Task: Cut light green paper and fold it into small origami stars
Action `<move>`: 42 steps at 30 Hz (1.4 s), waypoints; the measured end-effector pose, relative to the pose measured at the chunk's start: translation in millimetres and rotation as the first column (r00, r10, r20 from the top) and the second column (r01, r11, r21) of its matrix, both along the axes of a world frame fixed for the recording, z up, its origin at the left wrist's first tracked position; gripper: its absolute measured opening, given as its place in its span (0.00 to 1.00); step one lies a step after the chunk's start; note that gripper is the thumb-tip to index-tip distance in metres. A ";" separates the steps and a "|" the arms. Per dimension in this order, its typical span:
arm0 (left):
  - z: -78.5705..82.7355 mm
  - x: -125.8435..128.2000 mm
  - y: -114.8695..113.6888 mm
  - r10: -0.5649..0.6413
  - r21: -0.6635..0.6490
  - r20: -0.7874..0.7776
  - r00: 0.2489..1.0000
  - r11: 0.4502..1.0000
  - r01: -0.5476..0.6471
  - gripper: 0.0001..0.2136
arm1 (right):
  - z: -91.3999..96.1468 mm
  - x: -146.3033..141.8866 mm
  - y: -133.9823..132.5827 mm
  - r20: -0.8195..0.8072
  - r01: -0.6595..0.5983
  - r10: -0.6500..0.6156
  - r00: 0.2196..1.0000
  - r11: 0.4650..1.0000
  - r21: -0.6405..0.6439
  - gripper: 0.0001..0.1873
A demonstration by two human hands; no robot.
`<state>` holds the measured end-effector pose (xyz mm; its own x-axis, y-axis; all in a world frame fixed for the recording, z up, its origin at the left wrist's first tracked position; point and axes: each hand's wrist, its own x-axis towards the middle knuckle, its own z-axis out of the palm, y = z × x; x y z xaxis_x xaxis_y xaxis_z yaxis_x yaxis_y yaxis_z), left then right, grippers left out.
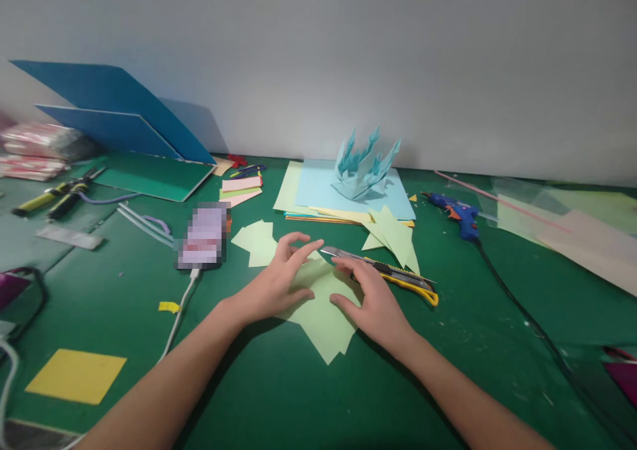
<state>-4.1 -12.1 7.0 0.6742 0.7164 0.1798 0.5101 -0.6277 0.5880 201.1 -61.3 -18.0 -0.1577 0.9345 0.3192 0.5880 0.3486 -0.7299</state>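
Pale green paper pieces (326, 330) lie on the green table between and under my hands. My left hand (284, 277) is at the left of the paper, fingers apart, holding nothing. On the other side my right hand (375, 304) rests at the paper with its thumb and fingers spread, also holding nothing. A utility knife (398, 272) with a yellow and black body lies behind my right hand, its metal blade end near my left fingertips. More cut green pieces (395, 234) lie behind the knife, and another green piece (259, 243) is left of my left hand.
A light blue folded-paper piece (361, 178) stands on stacked coloured sheets (308, 188). To the right is a blue glue gun (465, 218) with a black cord. At left are a phone (203, 235) on a white cable, pliers (74, 194) and a yellow sheet (77, 375).
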 end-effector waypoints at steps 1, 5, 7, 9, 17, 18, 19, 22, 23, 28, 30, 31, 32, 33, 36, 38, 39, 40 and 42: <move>0.3 0.5 -1.2 -0.023 0.002 0.014 1.000 1.000 0.023 0.38 | -0.1 0.1 0.5 -0.005 0.016 -0.016 1.000 0.999 0.028 0.23; 2.0 5.0 -6.9 -0.082 0.014 0.109 0.991 0.997 0.081 0.33 | 2.4 0.6 1.4 -0.070 0.038 -0.035 0.997 0.998 0.051 0.14; 2.7 7.7 -9.0 -0.061 0.004 0.162 0.985 0.998 0.061 0.32 | 5.3 0.3 0.3 -0.126 0.008 -0.012 0.992 0.999 -0.035 0.10; 3.5 9.3 -9.2 0.031 -0.064 0.197 0.980 0.998 -0.019 0.31 | 8.5 -0.1 -1.4 -0.203 -0.035 0.006 0.979 0.989 -0.143 0.09; 15.0 4.4 -3.1 0.347 -0.586 0.056 0.936 0.771 -0.251 0.14 | 11.1 6.1 -3.2 -0.487 -0.127 -0.075 0.870 0.920 -0.370 0.13; 16.2 4.5 -3.7 0.348 -0.636 0.038 0.937 0.731 -0.246 0.13 | 10.7 7.1 -2.9 -0.475 -0.110 -0.075 0.877 0.930 -0.350 0.12; 16.9 4.9 -4.5 0.346 -0.674 0.032 0.938 0.701 -0.236 0.13 | 10.4 7.9 -2.7 -0.452 -0.080 -0.074 0.889 0.946 -0.313 0.12; 16.6 7.9 -7.4 0.349 -0.724 0.056 0.936 0.659 -0.203 0.11 | 11.1 8.4 -3.7 -0.332 0.022 -0.049 0.942 0.996 -0.082 0.08; 16.0 9.1 -8.3 0.352 -0.731 0.058 0.934 0.652 -0.200 0.11 | 11.8 8.0 -4.7 -0.283 0.039 -0.035 0.959 0.999 0.010 0.07; 14.7 12.8 -9.9 0.404 -0.754 0.059 0.913 0.617 -0.225 0.15 | 13.3 5.1 -14.0 -0.009 -0.069 0.077 0.997 0.938 0.340 0.14; 15.6 13.1 -9.6 0.414 -0.762 0.079 0.907 0.612 -0.213 0.16 | 12.6 3.8 -18.0 0.097 -0.156 0.128 0.987 0.907 0.390 0.17; 16.2 13.2 -9.4 0.420 -0.767 0.091 0.903 0.608 -0.205 0.16 | 12.2 3.2 -19.9 0.135 -0.193 0.151 0.979 0.896 0.400 0.17; 16.6 13.3 -9.3 0.426 -0.774 0.106 0.898 0.603 -0.195 0.16 | 11.9 2.7 -21.5 0.164 -0.226 0.173 0.971 0.887 0.402 0.18; 16.7 13.4 -9.4 0.432 -0.781 0.121 0.894 0.597 -0.183 0.17 | 11.8 2.3 -22.9 0.190 -0.254 0.192 0.963 0.881 0.398 0.17; 14.7 14.1 -10.7 0.425 -0.795 0.158 0.891 0.590 -0.141 0.18 | 13.0 0.8 -26.2 0.251 -0.314 0.229 0.941 0.867 0.386 0.16; 11.8 14.6 -12.2 0.405 -0.783 0.175 0.898 0.610 -0.122 0.18 | 14.9 -0.9 -27.6 0.287 -0.348 0.249 0.925 0.859 0.376 0.14; 10.3 14.6 -12.8 0.397 -0.772 0.182 0.900 0.624 -0.119 0.17 | 15.9 -1.9 -28.0 0.305 -0.367 0.262 0.915 0.854 0.368 0.13; 8.9 14.6 -13.2 0.391 -0.761 0.188 0.901 0.638 -0.119 0.16 | 17.0 -3.0 -28.3 0.323 -0.387 0.276 0.905 0.849 0.359 0.12; 6.9 14.1 -13.2 0.387 -0.739 0.188 0.903 0.661 -0.129 0.15 | 18.8 -4.7 -28.6 0.342 -0.425 0.313 0.886 0.843 0.329 0.10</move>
<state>9.9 -25.3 14.0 0.4420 0.8501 -0.2863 0.2999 0.1608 0.9403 196.3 -90.0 0.8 -0.5960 0.5991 0.5347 0.5082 0.7970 -0.3264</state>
